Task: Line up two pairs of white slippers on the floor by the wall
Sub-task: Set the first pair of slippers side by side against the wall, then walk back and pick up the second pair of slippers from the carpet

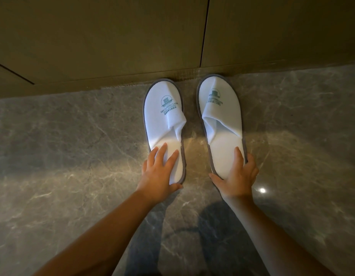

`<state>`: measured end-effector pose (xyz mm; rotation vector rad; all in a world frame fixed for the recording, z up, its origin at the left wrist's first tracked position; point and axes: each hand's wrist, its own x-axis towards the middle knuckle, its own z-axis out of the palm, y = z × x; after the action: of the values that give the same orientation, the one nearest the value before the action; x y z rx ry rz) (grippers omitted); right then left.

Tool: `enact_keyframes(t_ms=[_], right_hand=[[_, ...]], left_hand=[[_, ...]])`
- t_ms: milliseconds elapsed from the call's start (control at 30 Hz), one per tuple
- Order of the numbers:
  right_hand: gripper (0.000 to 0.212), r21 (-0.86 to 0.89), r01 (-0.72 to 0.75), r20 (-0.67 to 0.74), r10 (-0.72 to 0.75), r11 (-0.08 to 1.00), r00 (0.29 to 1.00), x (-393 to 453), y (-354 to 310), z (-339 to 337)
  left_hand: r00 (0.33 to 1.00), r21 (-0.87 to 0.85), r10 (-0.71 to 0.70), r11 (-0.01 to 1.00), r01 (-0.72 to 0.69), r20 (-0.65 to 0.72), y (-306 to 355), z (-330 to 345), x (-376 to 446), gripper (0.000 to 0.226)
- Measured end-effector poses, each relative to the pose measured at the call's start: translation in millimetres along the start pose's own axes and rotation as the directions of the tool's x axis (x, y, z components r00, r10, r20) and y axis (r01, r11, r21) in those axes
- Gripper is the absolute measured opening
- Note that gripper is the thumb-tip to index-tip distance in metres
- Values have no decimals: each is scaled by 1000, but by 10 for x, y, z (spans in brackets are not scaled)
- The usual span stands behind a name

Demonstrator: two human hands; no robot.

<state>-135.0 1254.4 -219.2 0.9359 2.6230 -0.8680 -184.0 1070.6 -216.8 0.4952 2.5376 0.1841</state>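
Observation:
Two white slippers with grey edging and a green logo lie side by side on the marble floor, toes against the wall. My left hand point(160, 173) rests on the heel of the left slipper point(163, 116), fingers spread on its insole and thumb at the heel rim. My right hand point(237, 177) holds the heel of the right slipper point(220, 110), thumb at the back edge and fingers curled round the right side. A gap of bare floor separates the two slippers. Only this one pair is in view.
A brown panelled wall point(132, 36) with a vertical seam runs along the top. The grey veined marble floor point(73, 156) stretches left and right of the slippers. Dark trouser legs point(144, 246) show between my forearms at the bottom.

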Motion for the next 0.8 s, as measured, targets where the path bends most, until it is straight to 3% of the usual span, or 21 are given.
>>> enact_keyframes(t_ms=[167, 300, 400, 500, 700, 800], right_hand=[[100, -107, 40, 40, -36, 993, 999, -20, -32, -56], [71, -89, 164, 20, -162, 982, 987, -131, -256, -484], [45, -6, 260, 45, -259, 966, 965, -404, -614, -1061], [29, 109, 285, 171, -300, 952, 938, -867, -1118, -1721], [10, 267, 377, 370, -455, 887, 810, -2091, -2392, -3221], [16, 315, 430, 425, -531, 846, 733, -2738, -3047, -3845]], left_hand=[[1000, -15, -13, 1000, 13, -14, 23, -115, -27, 85], [998, -79, -64, 995, 64, -2, 93, -569, -199, 72], [989, -232, -147, 962, 146, 10, 201, -1186, -576, 60], [979, -342, -204, 918, 200, 24, 336, -1948, -1219, 50], [934, -586, -356, 757, 289, 1, 577, -3653, -2918, 39], [886, -664, -461, 678, 314, -52, 603, -4415, -3753, 39]])
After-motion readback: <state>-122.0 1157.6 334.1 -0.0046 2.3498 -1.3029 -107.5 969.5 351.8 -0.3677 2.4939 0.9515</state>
